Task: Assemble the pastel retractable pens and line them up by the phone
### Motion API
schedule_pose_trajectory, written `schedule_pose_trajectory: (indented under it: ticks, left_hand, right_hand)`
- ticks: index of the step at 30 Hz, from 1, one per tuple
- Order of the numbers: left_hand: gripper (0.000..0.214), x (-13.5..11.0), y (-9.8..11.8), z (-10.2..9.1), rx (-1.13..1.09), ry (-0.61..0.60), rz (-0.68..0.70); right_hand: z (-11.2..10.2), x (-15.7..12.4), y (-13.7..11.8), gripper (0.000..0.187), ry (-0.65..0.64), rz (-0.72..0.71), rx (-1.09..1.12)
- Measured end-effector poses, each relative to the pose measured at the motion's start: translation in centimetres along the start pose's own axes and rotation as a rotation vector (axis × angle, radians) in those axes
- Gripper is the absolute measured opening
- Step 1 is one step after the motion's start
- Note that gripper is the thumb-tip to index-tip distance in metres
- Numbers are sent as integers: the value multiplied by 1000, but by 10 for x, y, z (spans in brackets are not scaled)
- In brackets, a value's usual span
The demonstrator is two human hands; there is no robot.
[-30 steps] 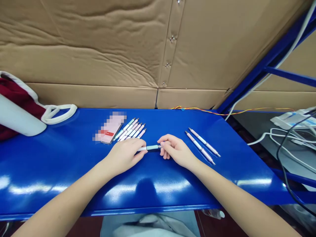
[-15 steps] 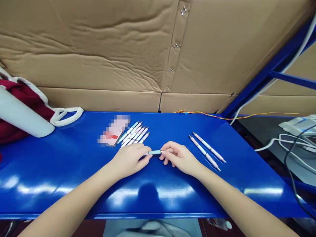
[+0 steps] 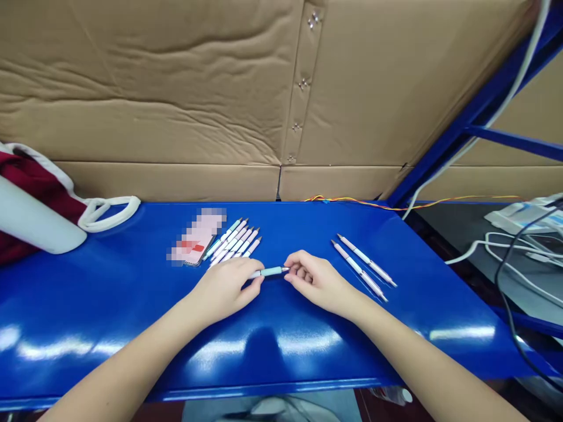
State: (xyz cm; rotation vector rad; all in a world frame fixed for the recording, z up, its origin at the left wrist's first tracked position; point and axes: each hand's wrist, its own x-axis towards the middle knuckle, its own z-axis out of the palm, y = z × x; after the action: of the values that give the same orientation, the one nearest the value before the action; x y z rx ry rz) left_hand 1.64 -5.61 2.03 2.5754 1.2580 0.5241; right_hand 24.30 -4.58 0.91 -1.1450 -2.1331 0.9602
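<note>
1. Pale-blue pen [image 3: 269, 272]: held level over the blue bench [image 3: 132, 287], between both hands.
2. Left hand [image 3: 222, 290]: fingers curled, closed around the pen's white end.
3. Right hand [image 3: 317, 280]: partly closed, fingertips [image 3: 288, 275] pinching the pen's metal tip.
4. Fan of slim pens [image 3: 233, 243]: on the bench at 11 o'clock from the held pen, just beside a pixelated phone [image 3: 196, 237] at 10 o'clock.
5. Two pink-and-white pens [image 3: 360, 268]: side by side at 3 o'clock.
6. Red-and-white cloth bag [image 3: 35, 202]: at the bench's far 9 o'clock end.
7. White cables [image 3: 505, 252]: beyond the bench at 3 o'clock.
</note>
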Motion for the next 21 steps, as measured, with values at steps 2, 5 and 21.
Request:
schedule_pose_trajectory:
  ticks: [2, 5, 21]
  left_hand:
    - [21, 0, -1, 1, -8, -8, 1]
    - [20, 0, -1, 2, -16, -5, 17]
    - [17, 0, -2, 0, 11, -4, 27]
  right_hand:
    - [0, 0, 0, 10, 4, -25, -63]
    - [-1, 2, -1, 22, -26, -54, -156]
    - [-2, 1, -4, 14, 0, -148, -392]
